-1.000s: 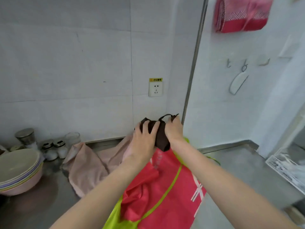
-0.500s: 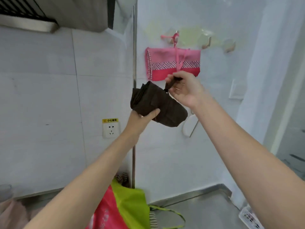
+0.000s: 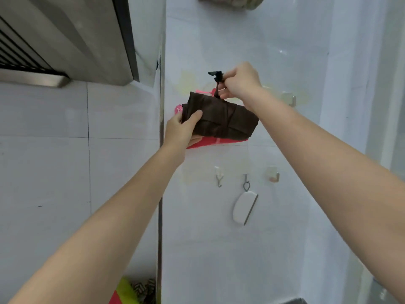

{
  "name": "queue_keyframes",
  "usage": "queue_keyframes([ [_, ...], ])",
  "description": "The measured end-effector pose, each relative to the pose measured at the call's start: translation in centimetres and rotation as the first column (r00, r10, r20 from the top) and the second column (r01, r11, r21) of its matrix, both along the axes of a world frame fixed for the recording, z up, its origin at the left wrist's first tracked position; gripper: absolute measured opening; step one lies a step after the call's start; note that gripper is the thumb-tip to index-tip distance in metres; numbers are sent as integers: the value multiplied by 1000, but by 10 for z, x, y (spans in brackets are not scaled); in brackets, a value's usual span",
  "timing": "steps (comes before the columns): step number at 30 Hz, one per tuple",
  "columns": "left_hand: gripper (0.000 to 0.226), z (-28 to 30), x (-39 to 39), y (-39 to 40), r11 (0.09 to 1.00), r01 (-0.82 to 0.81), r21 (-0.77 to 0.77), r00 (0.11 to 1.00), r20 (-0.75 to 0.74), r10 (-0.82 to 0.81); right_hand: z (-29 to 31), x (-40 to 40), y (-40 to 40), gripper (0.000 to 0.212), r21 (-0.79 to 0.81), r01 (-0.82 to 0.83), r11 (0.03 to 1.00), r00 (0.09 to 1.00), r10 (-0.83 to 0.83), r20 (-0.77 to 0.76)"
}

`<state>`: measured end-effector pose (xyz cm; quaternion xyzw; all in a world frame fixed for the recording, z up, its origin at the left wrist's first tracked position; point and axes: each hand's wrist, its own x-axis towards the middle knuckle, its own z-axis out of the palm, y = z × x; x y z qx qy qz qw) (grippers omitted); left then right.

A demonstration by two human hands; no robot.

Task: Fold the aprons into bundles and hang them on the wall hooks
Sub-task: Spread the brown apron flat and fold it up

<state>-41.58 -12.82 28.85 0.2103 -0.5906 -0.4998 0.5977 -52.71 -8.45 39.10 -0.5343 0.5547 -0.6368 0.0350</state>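
Observation:
A dark brown apron bundle (image 3: 221, 120), tied round with its own strap, is held up against the white wall. My left hand (image 3: 183, 130) grips its left end from below. My right hand (image 3: 240, 83) pinches the bundle's strap loop (image 3: 217, 84) above it. Behind the bundle hangs a pink apron bundle (image 3: 215, 141), mostly hidden. A bare metal hook (image 3: 290, 100) sits on the wall to the right of my right hand.
A lower row holds a small hook (image 3: 219, 179), a wire hook carrying a white oval tool (image 3: 243, 208), and another hook (image 3: 274, 176). A range hood (image 3: 65, 40) fills the upper left. A red and green apron (image 3: 125, 291) lies at the bottom.
My view tilted up. Both hands lifted the brown bundle from the counter up to the wall, in front of the pink bundle. My right hand now holds the strap higher.

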Motion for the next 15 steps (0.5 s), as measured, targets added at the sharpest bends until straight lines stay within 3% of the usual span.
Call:
queue_keyframes([
  [4, 11, 9, -9, -12, 979, -173, -110, 980, 81, 183, 6, -12, -20, 17, 30, 228, 973, 946, -214, -243],
  [10, 21, 8, -10, -21, 949, -292, -120, 931, 193, 311, 19, -18, -45, 27, -9, 282, 959, 899, -267, -348],
  [12, 23, 7, -9, -22, 940, -311, -138, 916, 218, 336, 18, -17, -52, 18, 14, 292, 956, 877, -262, -403],
  [15, 27, 3, -6, -23, 905, -357, -230, 865, 284, 414, 9, -12, -62, 22, 119, 356, 927, 791, -231, -566],
])
